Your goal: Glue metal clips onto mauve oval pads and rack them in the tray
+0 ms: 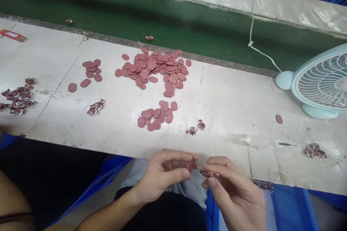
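Note:
Between the thumb and fingers of my left hand (pixel 162 175) is a reddish-brown oval disc (pixel 191 166), tilted on edge. My right hand (pixel 230 184) pinches a small brown figurine (pixel 209 173) with pale and dark patches; its exact shape is too small to make out. The two pieces are close together above the table's front edge. Just beyond my hands lie two similar figurines (pixel 196 128). Further off, a small group of oval discs (pixel 157 115) sits in front of a larger heap of discs (pixel 154 66), several of them showing small holes.
A light-blue fan (pixel 322 79) stands at the right, near a thin tool with a clear handle (pixel 260 140) and more figurines (pixel 315 151). More figurines (pixel 20 97) are piled at left. Behind the white table (pixel 230 97) runs a green belt (pixel 203 21). Blue crates (pixel 292 205) sit below; another person's arm shows at lower left.

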{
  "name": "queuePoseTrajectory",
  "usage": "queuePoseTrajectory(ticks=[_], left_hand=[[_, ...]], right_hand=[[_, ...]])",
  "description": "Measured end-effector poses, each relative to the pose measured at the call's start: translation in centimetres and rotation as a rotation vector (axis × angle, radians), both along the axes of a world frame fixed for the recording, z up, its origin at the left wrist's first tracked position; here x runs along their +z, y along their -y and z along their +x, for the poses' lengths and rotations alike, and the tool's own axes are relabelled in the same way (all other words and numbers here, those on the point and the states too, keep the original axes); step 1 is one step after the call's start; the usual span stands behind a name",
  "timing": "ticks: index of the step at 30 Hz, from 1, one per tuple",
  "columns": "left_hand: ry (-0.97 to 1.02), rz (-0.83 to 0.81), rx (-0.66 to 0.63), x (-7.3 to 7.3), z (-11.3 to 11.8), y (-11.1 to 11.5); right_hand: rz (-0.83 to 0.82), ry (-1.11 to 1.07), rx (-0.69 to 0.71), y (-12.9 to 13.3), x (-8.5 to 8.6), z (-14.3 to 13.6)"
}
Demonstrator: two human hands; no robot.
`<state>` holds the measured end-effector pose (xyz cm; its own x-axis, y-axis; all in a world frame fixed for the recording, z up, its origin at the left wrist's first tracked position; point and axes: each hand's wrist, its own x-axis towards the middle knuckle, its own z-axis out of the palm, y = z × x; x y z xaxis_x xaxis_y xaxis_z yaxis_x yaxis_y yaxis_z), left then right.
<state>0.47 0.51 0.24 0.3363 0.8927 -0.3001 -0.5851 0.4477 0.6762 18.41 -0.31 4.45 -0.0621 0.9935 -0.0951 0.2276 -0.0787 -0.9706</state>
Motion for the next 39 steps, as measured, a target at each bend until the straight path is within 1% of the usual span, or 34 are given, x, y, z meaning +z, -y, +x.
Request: queuePoseTrajectory(ticks=[2, 5, 11, 14, 17, 22, 26, 29, 31, 33, 34, 36, 38, 39], left_hand=[[0.019, 0.014, 0.003, 0.0, 0.1, 0.0], [0.066, -0.001, -0.010, 0.1, 0.2, 0.1], [0.100, -0.055, -0.010, 0.6, 0.2, -0.1], [0.068, -0.046, 0.006, 0.8, 0.3, -0.1], [0.027, -0.029, 0.026, 0.7, 0.6, 0.1], [-0.036, -0.032, 0.078, 0.4, 0.9, 0.4], [-0.052, -0.019, 0.084, 0.6, 1.1, 0.3], [-0.103, -0.007, 0.107, 0.7, 1.3, 0.6], [-0.195, 0.031, 0.107, 0.8, 1.0, 0.8], [-0.365, 0.129, 0.114, 0.9, -0.1, 0.7], [-0.492, 0.199, 0.134, 1.0, -1.0, 0.4], [-0.828, 0.345, 0.204, 1.2, -3.4, -0.4], [-1.206, 0.465, 0.263, 1.3, -6.3, -1.6], [-1.356, 0.518, 0.300, 1.2, -7.6, -2.1]], right_hand=[[-0.041, -0.039, 0.021, -0.2, 0.2, -0.3], [-0.094, -0.070, -0.011, -0.3, 0.0, -0.7], [-0.120, -0.056, 0.007, -0.3, -0.2, -0.6], [-0.090, -0.054, 0.046, -0.4, -0.3, -0.5], [-0.114, -0.096, 0.055, -0.7, -0.5, -0.6], [-0.192, -0.136, 0.034, -0.8, -0.8, -0.6], [-0.185, -0.135, 0.009, -0.8, -1.0, -0.9], [-0.186, -0.181, -0.053, -0.5, -1.5, -1.1], [-0.188, -0.253, -0.110, 0.1, -2.0, -0.7], [-0.183, -0.323, -0.199, 1.1, -2.7, 0.6], [-0.178, -0.341, -0.265, 1.7, -3.0, 1.6], [-0.162, -0.323, -0.444, 2.8, -3.4, 4.1], [-0.110, -0.238, -0.685, 4.0, -3.6, 7.2], [-0.067, -0.184, -0.809, 4.5, -3.7, 9.0]])
